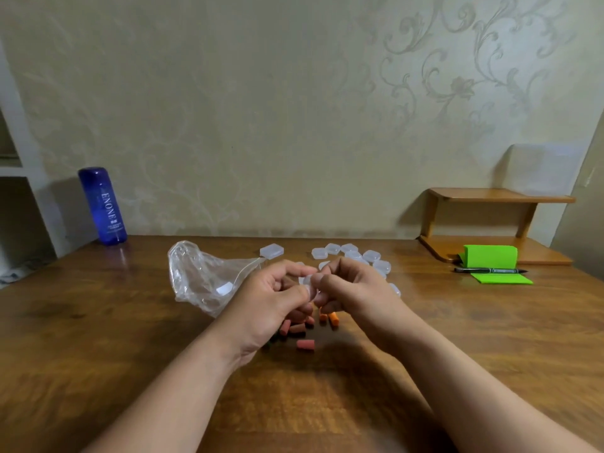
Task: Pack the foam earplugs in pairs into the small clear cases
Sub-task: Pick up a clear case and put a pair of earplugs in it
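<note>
Above the loose earplugs [305,344] on the table [130,322], the left hand [274,299] and right hand [346,289] both pinch one small clear case [309,282] between curled fingertips [327,283]; it looks light, stiff and slippery, best gripped by its edges, whereas the foam should squash easily.

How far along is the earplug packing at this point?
Done: nothing plainly; the cases behind the hands show no colour inside, though they are small in view. In hand: the left hand and right hand pinch one clear case between them; its contents cannot be seen. Left: loose earplugs, pink and orange, lie on the table under the hands.
</note>
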Demonstrator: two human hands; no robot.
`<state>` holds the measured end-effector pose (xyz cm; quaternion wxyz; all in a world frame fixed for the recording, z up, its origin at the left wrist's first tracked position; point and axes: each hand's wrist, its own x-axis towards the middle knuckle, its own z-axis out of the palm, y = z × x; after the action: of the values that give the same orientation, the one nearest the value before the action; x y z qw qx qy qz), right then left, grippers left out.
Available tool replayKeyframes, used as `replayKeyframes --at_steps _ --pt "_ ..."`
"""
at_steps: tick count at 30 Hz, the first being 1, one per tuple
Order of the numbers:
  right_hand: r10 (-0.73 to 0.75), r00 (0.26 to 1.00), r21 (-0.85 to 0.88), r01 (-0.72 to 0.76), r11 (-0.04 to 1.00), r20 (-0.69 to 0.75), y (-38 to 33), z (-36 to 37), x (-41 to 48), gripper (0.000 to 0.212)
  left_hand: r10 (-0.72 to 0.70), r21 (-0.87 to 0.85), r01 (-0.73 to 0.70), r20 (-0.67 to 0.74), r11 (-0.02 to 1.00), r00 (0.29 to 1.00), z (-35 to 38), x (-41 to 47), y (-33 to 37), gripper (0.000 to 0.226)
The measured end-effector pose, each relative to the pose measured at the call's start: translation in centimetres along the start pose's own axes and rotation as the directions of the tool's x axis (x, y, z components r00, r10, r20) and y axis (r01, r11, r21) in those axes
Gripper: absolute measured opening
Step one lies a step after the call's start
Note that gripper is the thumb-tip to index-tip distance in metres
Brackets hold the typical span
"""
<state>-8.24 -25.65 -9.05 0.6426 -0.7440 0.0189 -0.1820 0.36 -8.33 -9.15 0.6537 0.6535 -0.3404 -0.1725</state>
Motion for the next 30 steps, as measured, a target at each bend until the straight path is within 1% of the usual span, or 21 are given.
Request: replayKeyframes --at_steps 2,4,6,10,15,19,21,23,25,28,30 --pt "0.001 1.0 -0.019 -0.001 1.0 -0.007 0.1 0.1 0.0 0.027 -0.011 -0.011 0.011 0.001 1.0 1.0 0.0 0.0 -0.2 0.025" --pt "-0.008 1.0 -0.041 0.007 0.999 -0.018 0.2 0.2 -0.1 0.025 -0.015 -0.037 0.015 -0.003 0.999 1.0 0.0 0.1 -0.4 0.019" --pt "-0.025 0.999 -0.066 0.023 0.998 -0.034 0.2 0.5 -0.1 0.023 -0.022 -0.064 0.021 -0.017 0.998 1.0 0.1 0.1 -0.4 0.017" --pt "-0.054 0.996 -0.099 0.047 0.994 -0.07 0.1 1.0 -0.1 0.028 -0.039 -0.104 0.036 -0.025 0.994 0.999 0.1 -0.2 0.0 0.019" --pt "-0.08 0.994 -0.092 0.072 0.993 -0.077 -0.1 1.0 -0.1 0.024 -0.054 -0.103 0.049 -0.049 0.993 0.997 0.5 -0.4 0.5 0.02" --pt "-0.096 0.993 -0.096 0.089 0.991 -0.071 -0.4 0.8 -0.2 0.019 -0.088 -0.081 0.082 -0.073 0.993 0.993 1.0 -0.4 1.5 0.013" --pt "-0.101 0.993 -0.125 0.093 0.988 -0.065 -0.7 1.1 -0.3 0.017 -0.106 -0.087 0.099 -0.083 0.991 0.991 1.2 -0.7 1.9 0.01" --pt "-0.079 0.995 -0.139 0.071 0.988 -0.057 -0.7 1.3 -0.4 0.016 -0.125 -0.087 0.115 -0.115 0.99 0.986 1.5 -1.2 2.1 0.01" --pt "-0.034 0.998 -0.117 0.029 0.993 -0.046 -0.6 1.4 -0.5 0.017 -0.144 -0.081 0.133 -0.163 0.988 0.976 1.7 -1.5 2.3 0.014" --pt "-0.003 0.999 -0.007 0.003 1.0 -0.047 -0.6 1.2 -0.4 0.018 -0.163 -0.071 0.15 -0.222 0.986 0.961 1.9 -1.8 3.1 0.02" --pt "0.001 0.997 0.052 0.003 0.999 -0.071 -0.8 1.3 -0.3 0.018 -0.167 -0.111 0.142 -0.26 0.984 0.951 2.1 -2.3 3.7 0.025"
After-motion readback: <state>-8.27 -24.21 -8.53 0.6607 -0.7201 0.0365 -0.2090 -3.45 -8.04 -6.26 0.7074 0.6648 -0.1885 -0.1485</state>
